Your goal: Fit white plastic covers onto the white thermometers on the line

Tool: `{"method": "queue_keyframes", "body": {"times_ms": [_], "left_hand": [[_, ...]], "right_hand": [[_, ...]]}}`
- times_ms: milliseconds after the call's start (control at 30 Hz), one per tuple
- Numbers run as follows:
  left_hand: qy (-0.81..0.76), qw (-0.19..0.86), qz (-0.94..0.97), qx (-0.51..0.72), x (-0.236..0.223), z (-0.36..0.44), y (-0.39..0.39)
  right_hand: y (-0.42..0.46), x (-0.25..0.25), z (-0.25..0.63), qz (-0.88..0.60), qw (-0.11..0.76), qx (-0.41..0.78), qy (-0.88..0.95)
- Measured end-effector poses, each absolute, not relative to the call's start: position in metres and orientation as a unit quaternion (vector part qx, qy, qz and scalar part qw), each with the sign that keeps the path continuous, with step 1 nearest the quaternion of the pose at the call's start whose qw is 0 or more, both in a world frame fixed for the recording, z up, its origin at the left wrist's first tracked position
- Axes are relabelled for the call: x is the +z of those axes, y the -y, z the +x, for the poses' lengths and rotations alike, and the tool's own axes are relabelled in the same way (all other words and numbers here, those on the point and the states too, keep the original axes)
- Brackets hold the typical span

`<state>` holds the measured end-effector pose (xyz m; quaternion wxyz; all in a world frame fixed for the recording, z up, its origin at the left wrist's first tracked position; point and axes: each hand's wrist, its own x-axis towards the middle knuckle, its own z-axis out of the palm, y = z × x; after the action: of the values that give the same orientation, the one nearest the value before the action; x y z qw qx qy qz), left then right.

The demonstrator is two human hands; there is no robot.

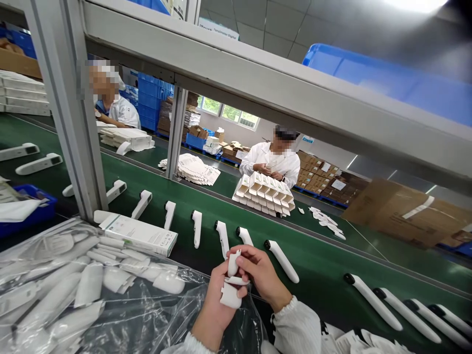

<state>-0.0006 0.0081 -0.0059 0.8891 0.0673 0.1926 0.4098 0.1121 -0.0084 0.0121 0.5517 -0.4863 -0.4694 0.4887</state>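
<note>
My left hand [216, 300] is closed round a small white plastic piece [230, 296] near the bottom middle. My right hand [258, 270] pinches another small white part [233, 263] just above it, and the two parts touch. Both hands hover at the near edge of the green conveyor belt [317, 255]. White handheld devices lie in a row on the belt, the closest one [282, 260] just right of my right hand. A clear plastic bag [92, 290] full of white plastic parts lies to the left of my hands.
A white carton [138, 234] rests on the bag. A grey frame post [70, 113] and crossbeam [276, 93] stand ahead. Across the belt, a person in white [271, 160] handles open white boxes [263, 194]; another person [112, 105] sits far left. Blue bin [31, 209] at left.
</note>
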Motion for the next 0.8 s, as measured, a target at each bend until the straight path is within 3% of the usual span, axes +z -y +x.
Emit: {"method": "queue_keyframes", "body": {"times_ms": [100,167,300,467,667,800], "left_hand": [[-0.200,0.885,0.014,0.419,-0.006,-0.004,-0.011],[-0.206,0.872,-0.038,0.442,-0.005,-0.007,-0.015],[-0.205,0.824,-0.115,0.515,-0.002,-0.014,-0.021],[-0.217,0.789,-0.057,0.572,-0.004,-0.023,-0.027],[-0.225,0.805,-0.036,0.548,-0.007,-0.027,-0.031],[-0.228,0.802,-0.009,0.552,-0.006,-0.025,-0.030]], "right_hand": [[-0.006,0.008,0.123,-0.508,0.653,0.408,0.385],[-0.016,0.003,0.132,-0.548,0.658,0.367,0.363],[-0.029,-0.012,0.135,-0.657,0.494,0.285,0.493],[-0.032,-0.019,0.125,-0.733,0.318,0.120,0.590],[-0.020,-0.009,0.130,-0.758,0.321,0.061,0.565],[-0.010,-0.010,0.137,-0.757,0.346,0.084,0.548]]}}
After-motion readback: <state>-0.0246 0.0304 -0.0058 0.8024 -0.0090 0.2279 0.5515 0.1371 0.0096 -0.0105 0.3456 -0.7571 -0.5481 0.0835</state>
